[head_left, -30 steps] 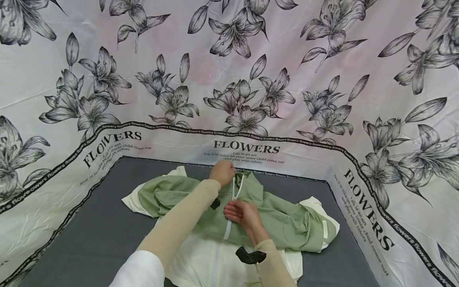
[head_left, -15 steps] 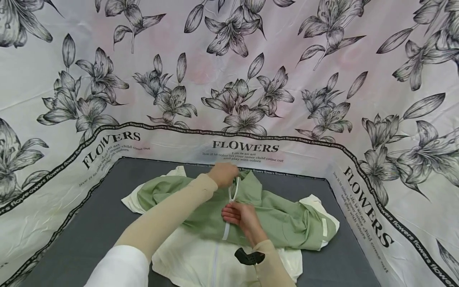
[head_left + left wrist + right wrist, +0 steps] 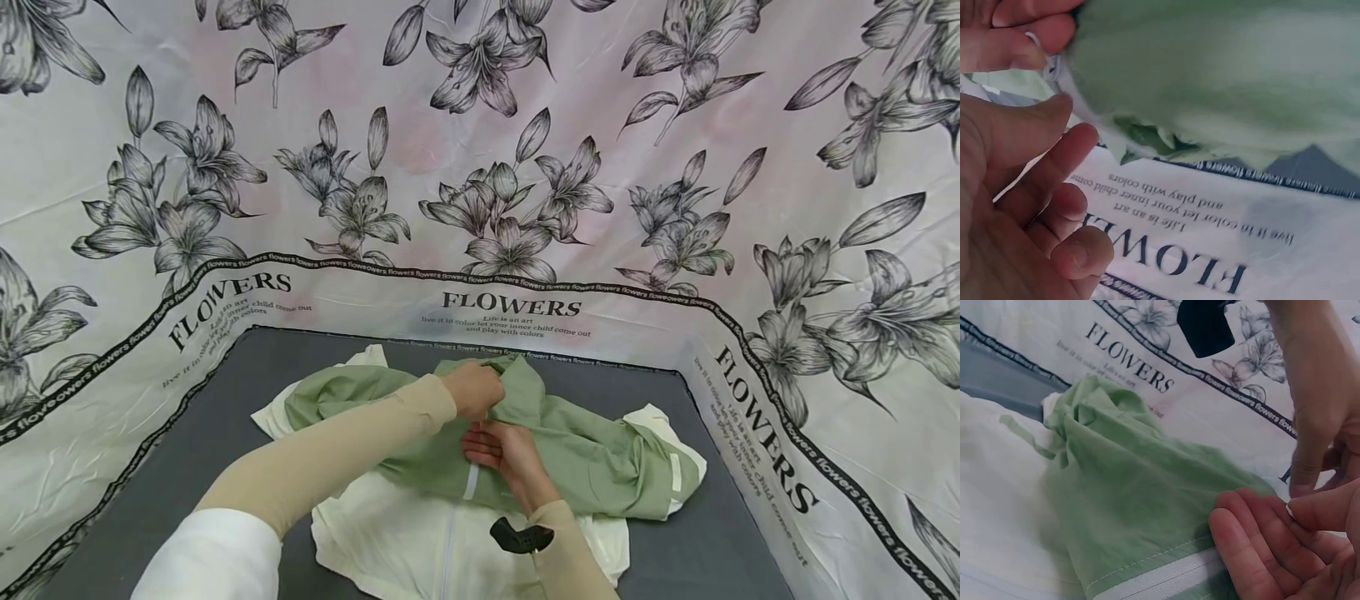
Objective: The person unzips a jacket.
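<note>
A green and cream jacket (image 3: 570, 458) lies spread on the grey table top (image 3: 187, 475), inside the flower-printed cloth backdrop (image 3: 525, 167). The green part is bunched toward the far edge; the cream part lies nearer the person, with the white zipper (image 3: 470, 482) running down its middle.

Left hand (image 3: 474, 388) — at the collar end of the jacket, fingers curled and gripping the green cloth at the top of the zipper. In the left wrist view the hand (image 3: 1022, 187) shows thumb and fingers bent beside the cloth edge.

Right hand (image 3: 501, 450) — just below the left one, almost touching it, fingers bent and pinching the zipper line on the green cloth. In the right wrist view its fingertips (image 3: 1241, 544) rest on the green fabric just above the white zipper tape (image 3: 1166, 578).
</note>
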`<act>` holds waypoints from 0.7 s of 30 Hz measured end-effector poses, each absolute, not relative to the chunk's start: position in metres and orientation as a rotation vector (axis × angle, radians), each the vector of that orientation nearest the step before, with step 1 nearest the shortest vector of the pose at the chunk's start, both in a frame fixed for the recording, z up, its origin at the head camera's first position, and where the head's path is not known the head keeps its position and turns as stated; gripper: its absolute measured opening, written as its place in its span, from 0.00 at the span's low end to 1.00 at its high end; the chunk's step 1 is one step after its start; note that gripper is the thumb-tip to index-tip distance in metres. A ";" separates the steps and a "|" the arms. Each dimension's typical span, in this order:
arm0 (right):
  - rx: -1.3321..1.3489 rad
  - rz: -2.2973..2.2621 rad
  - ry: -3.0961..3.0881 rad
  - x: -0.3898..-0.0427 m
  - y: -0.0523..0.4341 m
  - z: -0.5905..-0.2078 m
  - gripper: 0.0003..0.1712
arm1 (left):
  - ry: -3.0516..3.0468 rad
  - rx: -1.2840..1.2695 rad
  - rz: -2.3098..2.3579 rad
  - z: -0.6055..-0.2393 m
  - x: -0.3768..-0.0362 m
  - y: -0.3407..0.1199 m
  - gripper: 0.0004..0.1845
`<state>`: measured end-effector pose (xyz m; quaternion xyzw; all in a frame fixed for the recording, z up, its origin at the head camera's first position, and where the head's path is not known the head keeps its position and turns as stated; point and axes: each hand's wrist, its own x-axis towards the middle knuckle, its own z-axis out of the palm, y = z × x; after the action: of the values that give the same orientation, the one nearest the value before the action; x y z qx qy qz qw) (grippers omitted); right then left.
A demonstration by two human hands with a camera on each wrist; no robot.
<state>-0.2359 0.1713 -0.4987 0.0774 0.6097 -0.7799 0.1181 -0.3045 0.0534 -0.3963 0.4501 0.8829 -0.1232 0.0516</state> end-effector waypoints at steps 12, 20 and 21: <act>0.228 -2.284 1.778 -0.231 0.172 -0.500 0.22 | 2.588 1.252 -0.092 -0.402 -0.304 0.038 0.13; 0.231 -2.257 1.808 -0.226 0.170 -0.500 0.21 | 2.642 1.319 -0.105 -0.414 -0.304 0.034 0.07; 0.225 -2.250 1.812 -0.225 0.169 -0.500 0.21 | 2.652 1.336 -0.112 -0.414 -0.305 0.034 0.08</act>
<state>-0.2252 0.1693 -0.5001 0.0770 0.6207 -0.7707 0.1214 -0.3049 0.0344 -0.4144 0.4479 0.8893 -0.0375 0.0849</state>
